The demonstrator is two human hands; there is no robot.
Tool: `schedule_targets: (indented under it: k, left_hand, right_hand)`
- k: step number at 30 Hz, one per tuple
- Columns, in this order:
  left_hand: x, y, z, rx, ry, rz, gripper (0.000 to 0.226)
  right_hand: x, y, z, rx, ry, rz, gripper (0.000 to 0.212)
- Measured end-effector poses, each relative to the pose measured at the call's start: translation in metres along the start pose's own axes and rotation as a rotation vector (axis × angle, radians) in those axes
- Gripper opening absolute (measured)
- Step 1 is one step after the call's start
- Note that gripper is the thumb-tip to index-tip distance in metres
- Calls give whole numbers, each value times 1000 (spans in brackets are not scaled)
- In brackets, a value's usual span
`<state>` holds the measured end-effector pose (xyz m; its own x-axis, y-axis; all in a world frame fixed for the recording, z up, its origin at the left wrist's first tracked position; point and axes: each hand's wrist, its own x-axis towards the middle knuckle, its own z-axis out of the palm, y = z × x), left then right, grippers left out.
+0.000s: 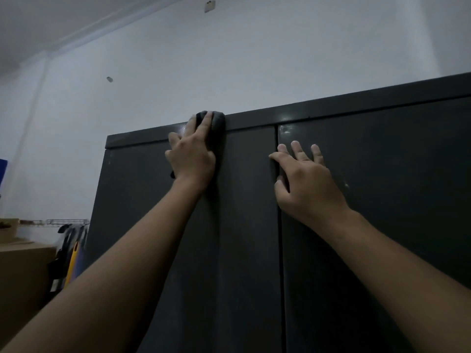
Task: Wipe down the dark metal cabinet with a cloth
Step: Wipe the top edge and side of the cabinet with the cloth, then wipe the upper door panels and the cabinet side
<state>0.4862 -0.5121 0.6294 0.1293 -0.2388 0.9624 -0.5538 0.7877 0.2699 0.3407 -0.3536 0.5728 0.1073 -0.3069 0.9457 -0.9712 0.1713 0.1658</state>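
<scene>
The dark metal cabinet (382, 174) fills the lower right of the view, its two doors shut and meeting at a vertical seam (280, 250). The left hand (191, 159) lies high on the cabinet's left door, reaching up onto the cabinet's top rail (356, 103). Its fingers are stretched out nearly straight and press a dark cloth (218, 121) flat against the metal. The cloth bunches over the rail's upper edge at the fingertips and shows along the side of the hand nearer the seam. Lower down it is hard to tell from the door. The thumb of this hand is hidden, so whether it hooks the cloth cannot be told.

The right hand (305, 184) rests on the cabinet's right door, just beside the seam and a little below the rail. Its palm is to the metal, its fingers are spread wide and it holds nothing. Its forefinger and thumb lie at the seam itself.

A pale wall (229, 59) rises behind the cabinet, and a cardboard box (23, 276) stands to the cabinet's left.
</scene>
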Motion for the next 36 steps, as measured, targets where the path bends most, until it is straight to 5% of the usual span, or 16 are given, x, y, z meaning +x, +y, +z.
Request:
schedule_targets:
  k: [7, 10, 13, 15, 21, 26, 30, 36]
  left_hand:
    - [-12, 19, 9, -25, 24, 369, 68]
    - [-27, 25, 10, -78, -6, 513, 65]
    - [-44, 38, 14, -194, -41, 561, 65]
    - [-52, 49, 12, -282, -88, 520, 67]
    - [-74, 78, -7, -581, -461, 580, 62]
    - [-84, 89, -21, -734, -853, 529, 73]
    - [-81, 90, -29, -534, -733, 560, 63]
    - [-59, 47, -18, -666, -426, 438, 45]
  right_hand:
    - [9, -4, -11, -8, -31, 116, 46]
    - [11, -5, -26, 104, 115, 143, 38]
    - [5, -9, -40, 217, 177, 240, 41]
    - [-5, -14, -39, 149, 74, 261, 58]
    - [-33, -18, -33, -263, -212, 387, 113]
    - [-36, -19, -43, -319, -213, 497, 106]
    - [-42, -21, -32, -246, -115, 461, 100]
    - [-53, -5, -24, -326, -28, 140, 84]
